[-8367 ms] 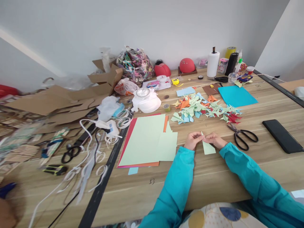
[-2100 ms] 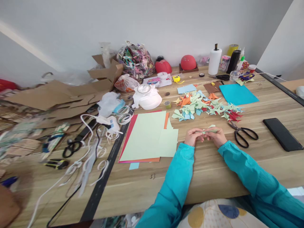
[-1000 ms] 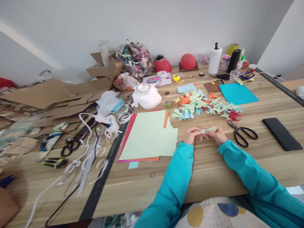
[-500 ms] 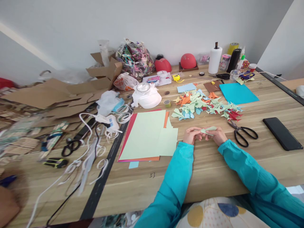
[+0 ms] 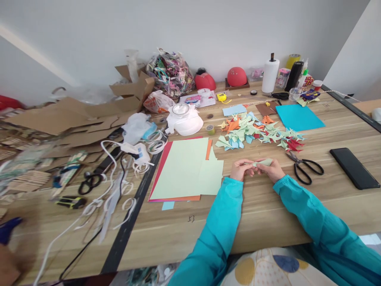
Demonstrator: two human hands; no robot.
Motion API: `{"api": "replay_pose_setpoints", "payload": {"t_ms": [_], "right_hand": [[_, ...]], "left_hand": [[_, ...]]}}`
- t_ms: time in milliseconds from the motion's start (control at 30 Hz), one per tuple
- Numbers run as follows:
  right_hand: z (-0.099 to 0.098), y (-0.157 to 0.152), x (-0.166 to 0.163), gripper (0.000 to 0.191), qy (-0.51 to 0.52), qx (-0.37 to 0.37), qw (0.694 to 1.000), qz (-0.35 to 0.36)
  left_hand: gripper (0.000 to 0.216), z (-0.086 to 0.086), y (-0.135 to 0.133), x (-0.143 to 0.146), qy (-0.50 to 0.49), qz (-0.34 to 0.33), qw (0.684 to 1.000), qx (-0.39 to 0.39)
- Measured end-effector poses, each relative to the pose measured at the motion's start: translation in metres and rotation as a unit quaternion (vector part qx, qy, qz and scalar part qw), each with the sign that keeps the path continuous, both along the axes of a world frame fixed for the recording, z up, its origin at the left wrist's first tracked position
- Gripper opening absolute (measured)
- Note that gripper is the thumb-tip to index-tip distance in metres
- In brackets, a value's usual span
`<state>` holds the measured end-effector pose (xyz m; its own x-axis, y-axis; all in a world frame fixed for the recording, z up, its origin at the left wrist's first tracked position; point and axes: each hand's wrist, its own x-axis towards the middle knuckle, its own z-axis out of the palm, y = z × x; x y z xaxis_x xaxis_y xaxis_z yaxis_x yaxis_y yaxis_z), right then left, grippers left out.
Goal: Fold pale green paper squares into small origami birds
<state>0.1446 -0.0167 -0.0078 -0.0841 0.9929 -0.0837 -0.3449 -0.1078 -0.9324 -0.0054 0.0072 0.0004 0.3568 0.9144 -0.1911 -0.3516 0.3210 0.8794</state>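
Note:
Between my two hands is a small piece of folded pale green paper, held just above the wooden table. My left hand pinches its left end. The fingers of my right hand are closed on the wider right part. Beyond my hands lies a heap of folded paper cranes in green, blue, orange and red. A stack of pale green paper sheets, with red and orange sheets under it, lies left of my left hand. Scissors with black handles rest to the right of my right hand.
A black phone lies at the right. Blue paper is behind the cranes. White cables, another pair of scissors and cardboard crowd the left. Another person's hand shows blurred at the lower left.
My fingers have shifted slightly on the green paper, and its right end shows a bit less. At the lower left the other person's hand and a dark blue object have moved slightly.

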Motion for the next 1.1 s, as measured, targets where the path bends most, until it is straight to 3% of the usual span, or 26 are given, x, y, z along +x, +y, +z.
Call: {"api": "replay_pose_setpoints", "payload": {"t_ms": [300, 600, 1100], "right_hand": [[0.001, 0.0011, -0.001, 0.022, 0.012, 0.0, 0.999, -0.033], [0.0002, 0.0006, 0.0005, 0.033, -0.002, -0.02, 1.0, -0.023], [0.0068, -0.0007, -0.0014, 0.026, -0.023, -0.025, 0.998, -0.06]], "left_hand": [[0.034, 0.0018, -0.0012, 0.0021, -0.002, -0.002, 1.0, -0.006], [0.029, 0.0037, -0.0012, 0.0005, -0.004, -0.003, 1.0, -0.013], [0.035, -0.0019, 0.003, -0.005, -0.007, -0.043, 0.998, -0.036]]}}
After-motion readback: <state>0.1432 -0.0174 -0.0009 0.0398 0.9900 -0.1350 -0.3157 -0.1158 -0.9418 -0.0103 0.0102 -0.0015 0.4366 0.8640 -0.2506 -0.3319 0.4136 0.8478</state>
